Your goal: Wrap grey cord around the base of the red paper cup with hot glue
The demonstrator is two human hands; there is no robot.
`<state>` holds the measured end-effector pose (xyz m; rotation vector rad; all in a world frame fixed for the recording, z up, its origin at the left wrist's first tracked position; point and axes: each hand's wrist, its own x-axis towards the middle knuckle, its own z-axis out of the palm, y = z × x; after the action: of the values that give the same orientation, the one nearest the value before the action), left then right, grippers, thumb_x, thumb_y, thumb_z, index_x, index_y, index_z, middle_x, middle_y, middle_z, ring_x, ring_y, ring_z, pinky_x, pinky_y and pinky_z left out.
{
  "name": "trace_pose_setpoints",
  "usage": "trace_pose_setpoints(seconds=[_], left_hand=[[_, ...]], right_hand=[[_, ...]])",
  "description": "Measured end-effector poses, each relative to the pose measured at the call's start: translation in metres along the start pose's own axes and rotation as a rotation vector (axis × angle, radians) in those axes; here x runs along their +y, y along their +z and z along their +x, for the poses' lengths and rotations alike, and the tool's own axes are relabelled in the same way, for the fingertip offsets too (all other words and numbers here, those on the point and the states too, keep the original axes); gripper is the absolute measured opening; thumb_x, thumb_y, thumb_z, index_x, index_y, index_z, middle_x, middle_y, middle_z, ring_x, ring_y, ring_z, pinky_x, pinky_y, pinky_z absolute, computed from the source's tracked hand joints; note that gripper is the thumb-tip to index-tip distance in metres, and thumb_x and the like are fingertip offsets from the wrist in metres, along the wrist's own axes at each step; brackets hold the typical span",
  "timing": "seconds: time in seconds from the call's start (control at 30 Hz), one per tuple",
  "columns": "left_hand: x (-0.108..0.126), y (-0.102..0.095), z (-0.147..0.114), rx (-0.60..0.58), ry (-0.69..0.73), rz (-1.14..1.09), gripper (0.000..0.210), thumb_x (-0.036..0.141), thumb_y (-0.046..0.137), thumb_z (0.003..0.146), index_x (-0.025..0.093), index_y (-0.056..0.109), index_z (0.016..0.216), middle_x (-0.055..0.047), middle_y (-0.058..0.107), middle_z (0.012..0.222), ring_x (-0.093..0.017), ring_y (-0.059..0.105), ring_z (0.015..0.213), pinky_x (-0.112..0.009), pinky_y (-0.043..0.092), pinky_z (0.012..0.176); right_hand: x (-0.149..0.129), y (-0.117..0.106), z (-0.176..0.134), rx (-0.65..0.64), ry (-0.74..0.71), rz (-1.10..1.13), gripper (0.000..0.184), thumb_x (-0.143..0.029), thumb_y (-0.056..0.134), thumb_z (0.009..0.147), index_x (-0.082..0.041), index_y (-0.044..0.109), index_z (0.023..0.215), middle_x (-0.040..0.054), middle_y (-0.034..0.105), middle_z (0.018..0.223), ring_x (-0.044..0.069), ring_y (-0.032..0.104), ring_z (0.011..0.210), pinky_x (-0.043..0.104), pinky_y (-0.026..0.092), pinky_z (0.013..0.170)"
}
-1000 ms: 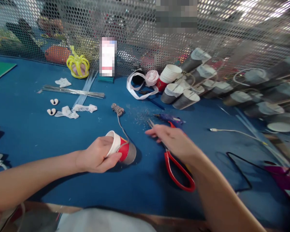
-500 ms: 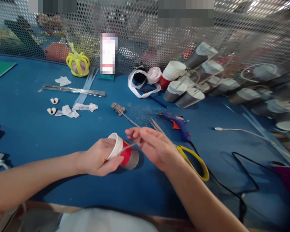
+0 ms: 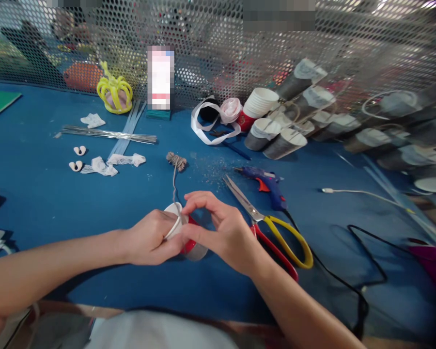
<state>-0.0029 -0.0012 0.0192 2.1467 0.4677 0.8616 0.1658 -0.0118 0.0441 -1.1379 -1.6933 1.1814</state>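
Note:
My left hand (image 3: pixel 154 238) holds a white and red paper cup (image 3: pixel 198 252) tilted on its side, with fingers inside the mouth and the thumb outside. Grey covers the cup's base end. A strand of grey-brown twine (image 3: pixel 174 182) runs from a small bundle (image 3: pixel 177 162) on the table to the cup's rim. There the thumb and fingers of my right hand (image 3: pixel 221 230) close around the strand and the cup's side; the exact pinch is partly hidden. Right of that hand lie large scissors (image 3: pixel 253 212) with yellow and red handles, blades apart.
A blue glue gun (image 3: pixel 265 182) lies beyond the scissors, its black cord trailing right. Stacked paper cups (image 3: pixel 260 103) and several grey-covered cups (image 3: pixel 286 144) stand at the back right. Wires (image 3: pixel 109 134), lace scraps (image 3: pixel 103 167) and a yellow basket-like ornament (image 3: pixel 115 94) occupy the left.
My right hand has moved left with the twine, from beyond the cup's side to its rim. The strand now hangs slack toward the bundle, and the scissors are more exposed.

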Motion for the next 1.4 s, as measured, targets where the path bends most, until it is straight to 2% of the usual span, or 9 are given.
trace_pose_setpoints(seconds=[0.13, 0.3, 0.43, 0.5, 0.63, 0.77, 1.0, 1.23, 1.4], left_hand=[[0.000, 0.002, 0.000, -0.003, 0.004, 0.121, 0.027, 0.013, 0.034, 0.084, 0.017, 0.044, 0.059, 0.000, 0.053, 0.053, -0.010, 0.047, 0.049, -0.021, 0.039, 0.051], [0.001, 0.001, 0.000, -0.019, -0.017, 0.125, 0.028, 0.017, 0.035, 0.087, 0.015, 0.048, 0.062, -0.001, 0.055, 0.057, -0.010, 0.048, 0.052, -0.021, 0.040, 0.053], [0.002, -0.005, 0.001, -0.001, -0.313, -0.030, 0.037, 0.028, 0.036, 0.090, 0.016, 0.039, 0.055, 0.005, 0.037, 0.051, -0.007, 0.033, 0.046, -0.017, 0.029, 0.044], [0.001, -0.007, 0.000, 0.017, -0.449, -0.132, 0.041, 0.034, 0.036, 0.091, 0.016, 0.035, 0.054, 0.006, 0.030, 0.050, -0.006, 0.026, 0.046, -0.017, 0.025, 0.041], [-0.001, -0.006, -0.001, 0.022, -0.552, -0.277, 0.041, 0.039, 0.038, 0.090, 0.015, 0.036, 0.056, 0.006, 0.030, 0.053, -0.006, 0.026, 0.049, -0.017, 0.025, 0.043], [-0.001, -0.003, -0.001, 0.043, -0.594, -0.341, 0.040, 0.039, 0.039, 0.089, 0.016, 0.037, 0.056, 0.006, 0.031, 0.053, -0.006, 0.026, 0.049, -0.017, 0.025, 0.043], [0.001, -0.003, -0.004, 0.002, -0.527, -0.295, 0.041, 0.037, 0.037, 0.090, 0.016, 0.036, 0.055, 0.005, 0.031, 0.051, -0.006, 0.027, 0.047, -0.017, 0.024, 0.042], [0.004, -0.005, -0.003, 0.033, -0.245, -0.137, 0.034, 0.022, 0.038, 0.088, 0.016, 0.035, 0.055, 0.006, 0.031, 0.049, -0.005, 0.028, 0.044, -0.018, 0.024, 0.042], [0.003, -0.006, -0.002, 0.027, -0.135, -0.087, 0.032, 0.015, 0.038, 0.087, 0.017, 0.034, 0.056, 0.006, 0.032, 0.049, -0.005, 0.029, 0.044, -0.018, 0.025, 0.043]], right_hand=[[-0.006, 0.006, -0.004, 0.064, -0.110, -0.211, 0.012, -0.019, 0.068, 0.071, -0.023, 0.056, 0.072, 0.0035, 0.060, 0.084, 0.021, 0.056, 0.098, 0.037, 0.046, 0.086], [-0.008, 0.002, -0.006, 0.045, -0.112, -0.201, 0.012, -0.016, 0.063, 0.075, -0.022, 0.055, 0.068, 0.0031, 0.060, 0.086, 0.020, 0.056, 0.099, 0.034, 0.045, 0.085], [-0.005, -0.005, -0.007, 0.149, -0.001, -0.105, 0.010, -0.023, 0.059, 0.080, -0.022, 0.053, 0.072, 0.0008, 0.062, 0.083, 0.016, 0.059, 0.084, 0.032, 0.047, 0.079], [-0.004, -0.008, -0.007, 0.211, 0.018, -0.080, 0.009, -0.026, 0.062, 0.078, -0.022, 0.055, 0.075, -0.0004, 0.062, 0.079, 0.015, 0.060, 0.076, 0.031, 0.048, 0.074], [-0.003, -0.010, -0.006, 0.262, -0.019, -0.109, 0.006, -0.024, 0.064, 0.076, -0.024, 0.062, 0.082, -0.0011, 0.065, 0.078, 0.014, 0.060, 0.072, 0.030, 0.050, 0.071], [-0.003, -0.012, -0.003, 0.283, -0.027, -0.193, 0.005, -0.021, 0.063, 0.076, -0.025, 0.066, 0.079, -0.0026, 0.067, 0.077, 0.014, 0.061, 0.070, 0.029, 0.050, 0.070], [0.008, -0.011, 0.001, 0.276, 0.035, -0.084, 0.005, -0.021, 0.066, 0.074, -0.024, 0.067, 0.079, -0.0027, 0.068, 0.075, 0.012, 0.061, 0.068, 0.026, 0.049, 0.067], [0.016, -0.008, 0.001, 0.232, 0.109, 0.040, 0.008, -0.024, 0.068, 0.073, -0.022, 0.068, 0.081, -0.0013, 0.068, 0.074, 0.012, 0.060, 0.069, 0.027, 0.048, 0.066], [0.019, -0.006, 0.001, 0.214, 0.131, 0.095, 0.008, -0.024, 0.068, 0.072, -0.022, 0.068, 0.080, -0.0013, 0.067, 0.073, 0.012, 0.059, 0.068, 0.027, 0.047, 0.066]])
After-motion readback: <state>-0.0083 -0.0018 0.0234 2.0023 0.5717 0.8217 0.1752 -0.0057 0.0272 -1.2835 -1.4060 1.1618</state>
